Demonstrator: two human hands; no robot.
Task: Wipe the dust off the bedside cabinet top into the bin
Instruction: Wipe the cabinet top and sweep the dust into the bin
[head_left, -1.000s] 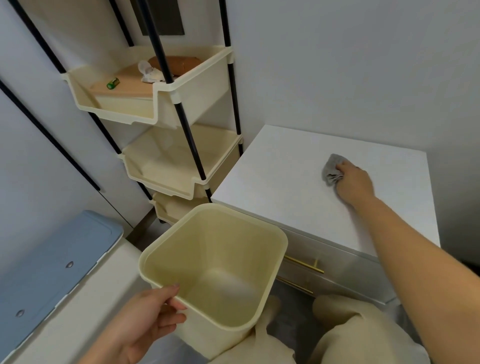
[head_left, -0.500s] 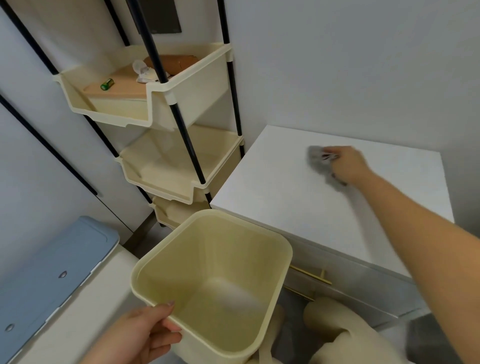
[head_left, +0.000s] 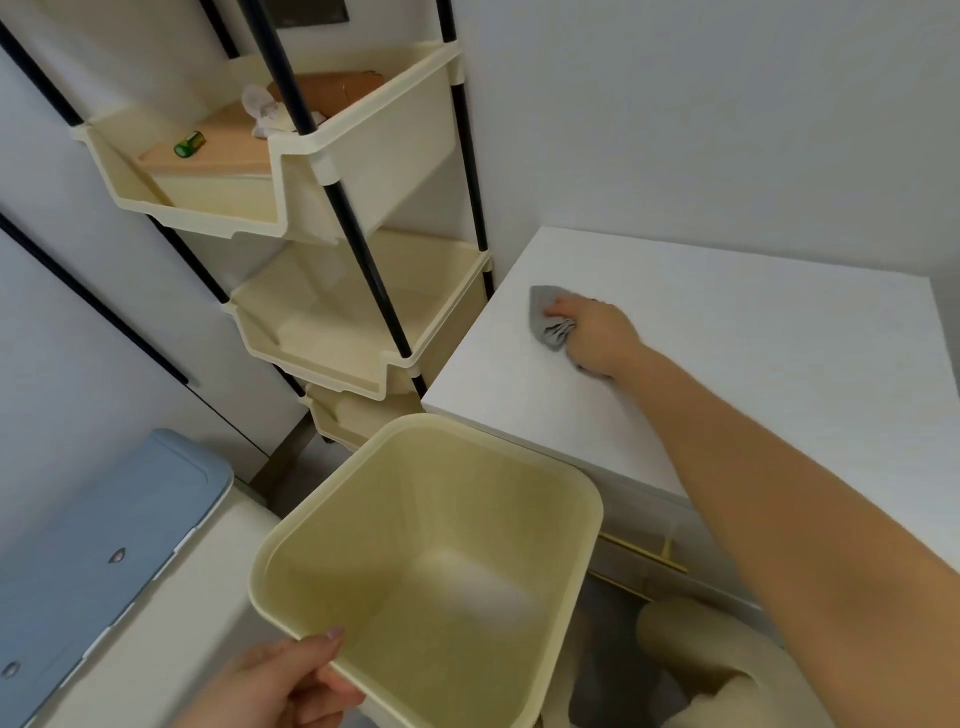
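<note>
Right hand (head_left: 597, 332) with grey cloth (head_left: 545, 317) now further left across bedside cabinet top (head_left: 753, 364), near its left edge; fingers bunch cloth, pressing it on surface; forearm stretched out from lower right; cream bin (head_left: 589, 519) lies nearer person, below front-left corner, mouth up; left hand (head_left: 280, 680) grips its near rim; likely next sweep: toward person, over front edge.

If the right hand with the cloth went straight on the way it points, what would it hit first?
Bare cabinet top up to its left edge; beyond that, probably the rack's black pole, though depth is unclear. The right hand grips the cloth.
</note>
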